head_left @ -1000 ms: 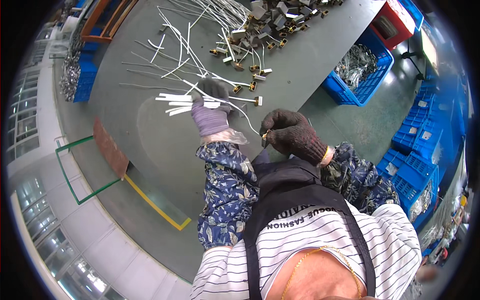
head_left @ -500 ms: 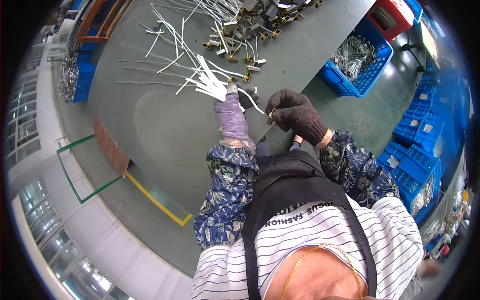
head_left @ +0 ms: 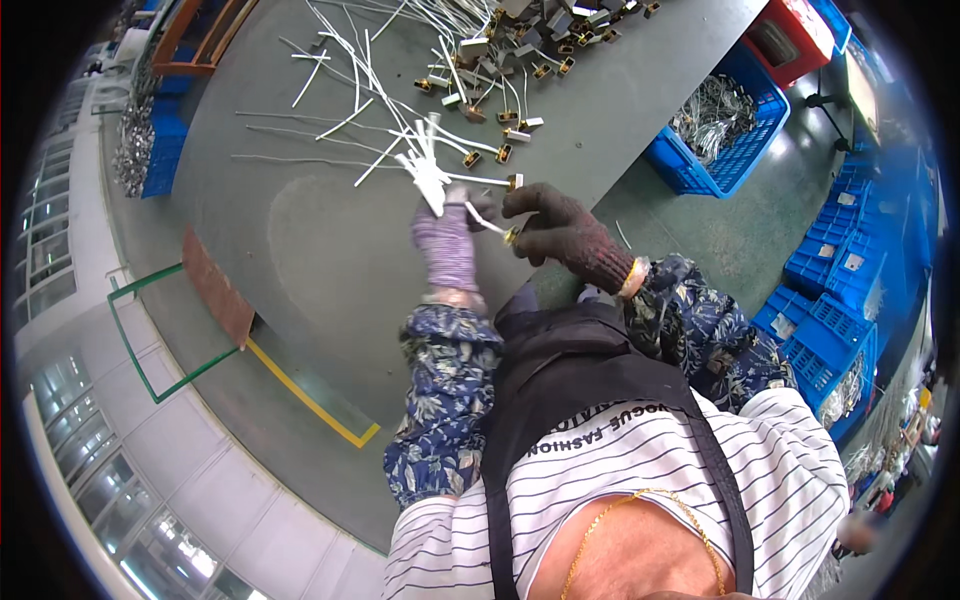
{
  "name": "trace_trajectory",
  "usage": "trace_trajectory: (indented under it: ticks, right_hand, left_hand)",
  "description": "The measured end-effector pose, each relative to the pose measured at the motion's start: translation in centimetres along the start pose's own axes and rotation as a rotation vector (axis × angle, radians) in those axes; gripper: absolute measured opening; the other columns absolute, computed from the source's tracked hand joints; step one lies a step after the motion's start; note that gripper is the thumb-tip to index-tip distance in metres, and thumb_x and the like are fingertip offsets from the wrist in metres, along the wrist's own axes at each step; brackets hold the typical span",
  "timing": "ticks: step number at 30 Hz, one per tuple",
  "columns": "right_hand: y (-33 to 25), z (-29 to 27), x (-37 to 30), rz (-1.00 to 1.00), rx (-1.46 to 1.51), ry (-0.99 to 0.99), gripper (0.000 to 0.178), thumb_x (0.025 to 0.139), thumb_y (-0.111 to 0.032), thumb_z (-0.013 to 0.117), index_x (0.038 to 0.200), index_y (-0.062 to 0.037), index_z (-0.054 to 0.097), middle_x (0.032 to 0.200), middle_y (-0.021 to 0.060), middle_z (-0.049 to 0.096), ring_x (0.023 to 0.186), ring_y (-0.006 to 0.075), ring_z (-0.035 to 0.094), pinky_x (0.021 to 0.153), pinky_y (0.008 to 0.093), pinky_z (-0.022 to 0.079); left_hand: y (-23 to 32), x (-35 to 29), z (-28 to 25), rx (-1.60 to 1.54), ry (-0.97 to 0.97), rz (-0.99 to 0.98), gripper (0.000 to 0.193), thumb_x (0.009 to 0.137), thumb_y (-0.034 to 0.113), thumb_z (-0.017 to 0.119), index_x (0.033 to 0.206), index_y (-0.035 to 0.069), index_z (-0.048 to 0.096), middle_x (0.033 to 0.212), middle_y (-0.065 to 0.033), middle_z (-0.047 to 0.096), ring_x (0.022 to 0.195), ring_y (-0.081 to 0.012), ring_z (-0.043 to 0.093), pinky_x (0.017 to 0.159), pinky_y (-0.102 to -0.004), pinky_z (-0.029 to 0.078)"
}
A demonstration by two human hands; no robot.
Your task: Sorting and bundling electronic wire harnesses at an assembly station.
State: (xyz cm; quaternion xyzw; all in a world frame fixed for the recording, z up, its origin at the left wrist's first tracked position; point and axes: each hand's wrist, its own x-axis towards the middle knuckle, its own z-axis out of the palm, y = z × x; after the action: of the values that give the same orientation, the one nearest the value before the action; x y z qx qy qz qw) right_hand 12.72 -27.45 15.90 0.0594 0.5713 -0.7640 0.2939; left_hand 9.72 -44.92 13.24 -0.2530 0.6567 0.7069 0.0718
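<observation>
My left hand [head_left: 447, 240], in a purple-grey glove, is closed on a bundle of white sleeves [head_left: 428, 180] above the table. Thin grey wires trail from the bundle to the left. A short white lead [head_left: 484, 219] comes out beside its fingers and ends in a small gold-coloured connector [head_left: 511, 236]. My right hand [head_left: 578, 238], in a dark knitted glove, has its thumb and forefinger apart; the connector is at the thumb tip. Another white-sleeved lead [head_left: 480, 180] with a block-shaped end lies just beyond both hands.
Grey and white block connectors [head_left: 530, 45] with wires are heaped on the far side of the grey table [head_left: 330, 250]. A blue crate [head_left: 735, 165] of wires stands right of the table, near a red box [head_left: 790, 40]. Blue crates [head_left: 825, 330] are stacked farther right.
My left hand has shifted slightly left and down with the sleeves. The right hand has moved slightly left, and its fingers have spread from a pinch on the connector.
</observation>
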Motion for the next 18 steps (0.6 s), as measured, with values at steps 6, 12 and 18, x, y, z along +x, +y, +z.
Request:
trace_trajectory:
  ticks: [6, 12, 18]
  right_hand:
    - [-2.0, -3.6, 2.3, -0.003, -0.520, 0.413, 0.061, 0.071, -0.017, 0.075, 0.126, -0.0070, 0.051, 0.107, 0.0121, 0.059, 0.087, 0.0198, 0.059, 0.079, 0.0316, 0.048]
    - [-1.7, -7.3, 9.6, -0.245, -0.812, 0.273, 0.059, 0.068, -0.016, 0.077, 0.123, -0.0073, 0.054, 0.106, 0.0132, 0.064, 0.089, 0.0219, 0.062, 0.081, 0.0331, 0.051]
    - [0.2, -10.8, 4.3, -0.024, 0.016, 0.187, 0.031, 0.072, -0.009, 0.071, 0.100, -0.0006, 0.059, 0.079, 0.0040, 0.060, 0.063, 0.0110, 0.055, 0.055, 0.0227, 0.043]
  left_hand:
    - [0.5, 5.6, -7.6, 0.167, -0.044, 0.072, 0.026, 0.093, 0.024, 0.059, 0.093, -0.002, 0.060, 0.065, -0.0041, 0.061, 0.046, -0.0101, 0.054, 0.041, -0.0232, 0.044]
    - [-0.9, 6.5, -7.0, -0.755, -0.862, -0.098, 0.034, 0.096, 0.035, 0.049, 0.105, 0.003, 0.058, 0.053, 0.0017, 0.031, 0.040, -0.0093, 0.031, 0.038, -0.0242, 0.027]
    - [1.0, 3.1, -2.1, -0.766, -0.405, -0.217, 0.031, 0.095, 0.036, 0.052, 0.094, 0.005, 0.058, 0.069, -0.0060, 0.054, 0.053, -0.0155, 0.048, 0.049, -0.0298, 0.042]
